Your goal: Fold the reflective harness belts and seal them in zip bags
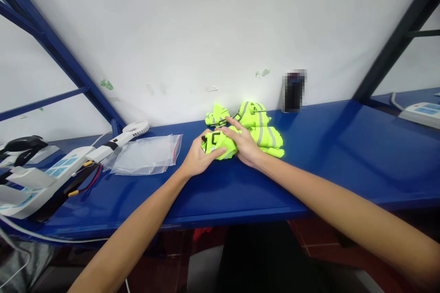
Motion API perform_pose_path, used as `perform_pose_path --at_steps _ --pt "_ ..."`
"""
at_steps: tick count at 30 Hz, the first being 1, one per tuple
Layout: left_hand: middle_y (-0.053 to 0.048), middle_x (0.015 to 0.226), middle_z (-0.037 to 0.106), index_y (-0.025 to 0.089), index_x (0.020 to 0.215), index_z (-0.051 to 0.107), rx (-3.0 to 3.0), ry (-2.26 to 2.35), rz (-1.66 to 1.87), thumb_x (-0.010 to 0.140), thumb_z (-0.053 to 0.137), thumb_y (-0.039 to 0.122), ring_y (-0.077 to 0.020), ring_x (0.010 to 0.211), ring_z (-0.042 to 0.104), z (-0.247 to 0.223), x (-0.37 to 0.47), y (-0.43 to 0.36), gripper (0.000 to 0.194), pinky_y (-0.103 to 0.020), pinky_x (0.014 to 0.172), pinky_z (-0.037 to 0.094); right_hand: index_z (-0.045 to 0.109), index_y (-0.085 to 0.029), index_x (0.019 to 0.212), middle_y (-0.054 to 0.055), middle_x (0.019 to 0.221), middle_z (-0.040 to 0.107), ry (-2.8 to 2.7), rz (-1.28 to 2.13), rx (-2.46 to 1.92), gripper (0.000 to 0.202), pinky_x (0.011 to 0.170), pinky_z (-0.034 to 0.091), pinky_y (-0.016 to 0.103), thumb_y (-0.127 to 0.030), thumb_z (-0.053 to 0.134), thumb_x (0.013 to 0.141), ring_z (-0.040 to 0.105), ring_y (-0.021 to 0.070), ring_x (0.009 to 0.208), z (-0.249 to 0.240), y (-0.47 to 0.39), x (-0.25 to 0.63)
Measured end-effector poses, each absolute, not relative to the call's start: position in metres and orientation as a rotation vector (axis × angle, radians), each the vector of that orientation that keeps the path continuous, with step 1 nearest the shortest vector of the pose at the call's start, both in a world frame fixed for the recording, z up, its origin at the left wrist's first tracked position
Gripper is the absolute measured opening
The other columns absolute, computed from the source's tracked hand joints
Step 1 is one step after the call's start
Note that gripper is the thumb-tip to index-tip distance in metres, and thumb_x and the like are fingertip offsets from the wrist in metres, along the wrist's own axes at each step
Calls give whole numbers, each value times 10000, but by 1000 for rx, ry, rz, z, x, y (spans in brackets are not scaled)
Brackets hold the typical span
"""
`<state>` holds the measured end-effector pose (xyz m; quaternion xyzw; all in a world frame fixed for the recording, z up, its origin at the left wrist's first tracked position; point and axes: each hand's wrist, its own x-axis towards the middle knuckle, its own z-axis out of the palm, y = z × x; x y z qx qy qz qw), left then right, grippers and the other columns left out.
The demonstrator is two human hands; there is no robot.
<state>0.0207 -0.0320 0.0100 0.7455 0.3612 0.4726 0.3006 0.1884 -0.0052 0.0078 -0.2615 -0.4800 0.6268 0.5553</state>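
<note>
A bundled neon-yellow reflective vest [227,149] with a black buckle is held between both hands just above the blue table [220,197]. My left hand [199,153] grips its left side, thumb across the front. From the right, my right hand [245,144] closes round the same bundle, thumb on top. Just behind and to the right lie more folded neon-yellow vests [266,136] with grey reflective bands. A smaller yellow bundle [218,116] rests by the wall behind my hands. The palms and the underside of the held vest are hidden.
Clear zip bags [146,155] lie to the left, beside a white handheld fan [135,128]. Further left is a white power strip [62,169] with cables. A dark, pixelated object [294,94] leans on the wall. Blue metal posts [99,105] frame the table.
</note>
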Motion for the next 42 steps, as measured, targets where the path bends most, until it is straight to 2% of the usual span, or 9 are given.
perform_pose_path --at_steps 6,10,13,15,20,22,28,36,42 --pt "-12 849 581 176 924 547 2230 1290 1223 793 706 453 -169 771 556 15 21 -34 345 -304 751 469 710 -169 768 45 807 752 -1108 1500 -611 334 713 541 299 -458 832 654 698 208 779 11 -5 185" --pt "-117 1214 591 188 1219 571 2571 1318 855 739 726 537 -301 1162 517 41 8 -40 613 -427 1000 429 717 -173 816 57 861 767 -997 1575 -595 338 743 570 324 -441 838 648 718 232 822 16 -5 185" --pt "-107 1395 541 267 1479 367 2710 1389 574 730 718 599 -331 1267 476 67 -25 -44 892 -535 1143 253 726 -181 863 75 936 773 -986 1610 -605 340 759 587 346 -439 828 667 730 251 870 17 -5 187" --pt "-95 1432 530 309 1501 342 2689 1534 443 750 678 638 -345 1326 448 78 -56 -42 886 -563 1157 208 727 -183 870 82 960 773 -1005 1585 -643 341 754 591 346 -433 833 663 731 255 885 17 -5 187" --pt "-155 1640 160 327 1567 154 2518 1693 -211 594 712 752 -445 1492 131 72 -115 -27 1199 -687 1127 123 700 -164 780 100 904 768 -1061 1478 -767 377 728 581 349 -448 867 596 727 272 862 14 -6 184" --pt "-155 1640 158 330 1572 85 2480 1684 -268 603 703 751 -444 1497 108 65 -119 -22 1224 -704 1120 109 693 -164 800 104 905 764 -1076 1426 -856 410 738 574 366 -456 874 576 720 286 883 13 -6 183" --pt "-133 1544 386 322 1549 218 2609 1636 45 712 660 699 -369 1412 351 67 -90 -14 1019 -615 1155 178 664 -180 960 99 982 752 -1080 1323 -940 536 779 556 377 -460 882 558 695 294 969 13 -1 187" --pt "-133 1569 357 275 1547 242 2684 1319 493 603 798 624 -399 1427 331 60 -24 -19 1150 -605 1200 56 628 -202 663 17 689 659 -1449 646 -810 291 715 501 335 -449 756 748 625 201 722 37 -14 201" --pt "-117 1471 494 240 1446 447 2446 1043 744 646 833 426 -357 1350 465 56 -21 -20 907 -487 1147 343 654 -219 736 26 761 692 -1629 445 -611 176 719 517 332 -370 712 805 637 182 724 42 -31 199"
